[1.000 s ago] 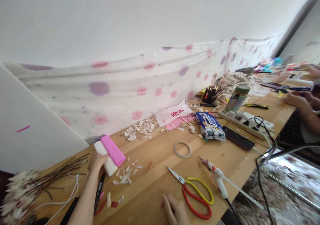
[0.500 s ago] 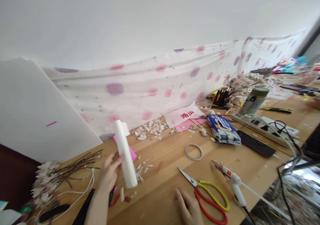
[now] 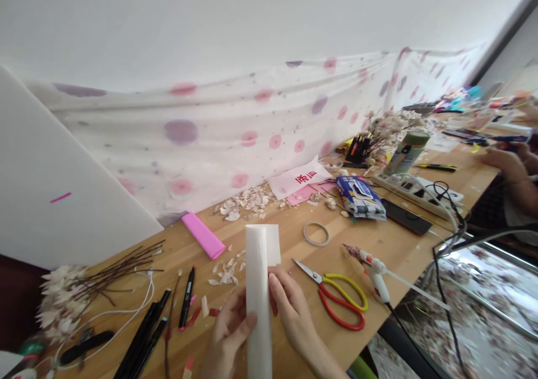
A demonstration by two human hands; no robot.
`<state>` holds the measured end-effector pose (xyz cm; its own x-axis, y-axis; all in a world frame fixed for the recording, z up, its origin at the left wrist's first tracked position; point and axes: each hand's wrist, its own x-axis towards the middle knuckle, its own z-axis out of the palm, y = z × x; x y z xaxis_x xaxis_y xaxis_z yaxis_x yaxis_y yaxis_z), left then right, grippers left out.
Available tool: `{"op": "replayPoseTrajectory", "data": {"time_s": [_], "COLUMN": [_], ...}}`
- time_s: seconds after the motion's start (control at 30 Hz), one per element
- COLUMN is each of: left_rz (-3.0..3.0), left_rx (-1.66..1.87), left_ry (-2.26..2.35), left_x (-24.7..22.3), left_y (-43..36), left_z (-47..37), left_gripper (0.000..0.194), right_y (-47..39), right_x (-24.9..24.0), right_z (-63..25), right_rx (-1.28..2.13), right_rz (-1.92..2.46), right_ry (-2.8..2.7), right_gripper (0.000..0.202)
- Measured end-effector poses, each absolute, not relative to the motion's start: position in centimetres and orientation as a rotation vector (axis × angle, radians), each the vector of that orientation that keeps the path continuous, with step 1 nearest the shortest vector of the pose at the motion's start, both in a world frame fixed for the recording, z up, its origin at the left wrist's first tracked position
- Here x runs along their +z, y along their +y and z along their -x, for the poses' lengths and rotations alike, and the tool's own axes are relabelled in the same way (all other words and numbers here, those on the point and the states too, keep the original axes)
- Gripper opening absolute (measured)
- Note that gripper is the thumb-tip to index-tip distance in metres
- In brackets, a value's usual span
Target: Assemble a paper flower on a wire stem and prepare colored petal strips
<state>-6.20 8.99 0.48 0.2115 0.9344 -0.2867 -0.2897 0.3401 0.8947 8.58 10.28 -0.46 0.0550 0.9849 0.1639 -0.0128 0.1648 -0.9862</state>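
A flattened roll of white paper, perhaps crepe paper, stands nearly upright in front of me. My left hand is closed around its lower left side, thumb across the front. On the other side, my right hand grips the roll's right edge just below a loose white flap; some of its fingers are hidden behind the paper. Close to my right hand lie scissors with one red and one yellow handle. Left of the roll, a folded pink paper pack rests on the table among dried petals.
A hot glue gun, a tape ring, a blue wipes pack and a corded power strip sit to the right. Black markers and dried flower stems lie left. Another person's arm shows far right.
My left hand has brought the white roll rightward and closer, away from the pink pack. My right hand has risen from the table beside the scissors and taken hold of the roll's edge.
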Motion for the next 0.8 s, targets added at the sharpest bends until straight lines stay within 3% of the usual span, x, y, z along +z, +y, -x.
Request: {"op": "replayPoseTrajectory", "data": {"time_s": [0.2,0.37,0.53,0.8], "left_rz": [-0.843,-0.893,-0.901,-0.730], "left_rx": [0.938,1.066,1.111,0.924], "left_ry": [0.951,0.964,1.273,1.371], "left_x": [0.6,-0.4,0.0,0.6], "left_y": [9.0,9.4,9.6,9.9], "left_z": [6.6,5.0,3.8,5.8], "left_gripper": [0.044,0.064,0.041,0.041], "right_y": [10.1,9.9,9.9,9.7], "right_x": [-0.6,-0.6,-0.6,-0.4], "right_z": [-8.2,-7.9,-7.8,-8.6], "right_rx": [1.075,1.018,0.874,0.958], "right_rz": [1.076,1.147,1.182,1.174], "right_ry": [-1.137,-1.222,-1.269,-1.220], "right_gripper": [0.047,0.039,0.033,0.041]}}
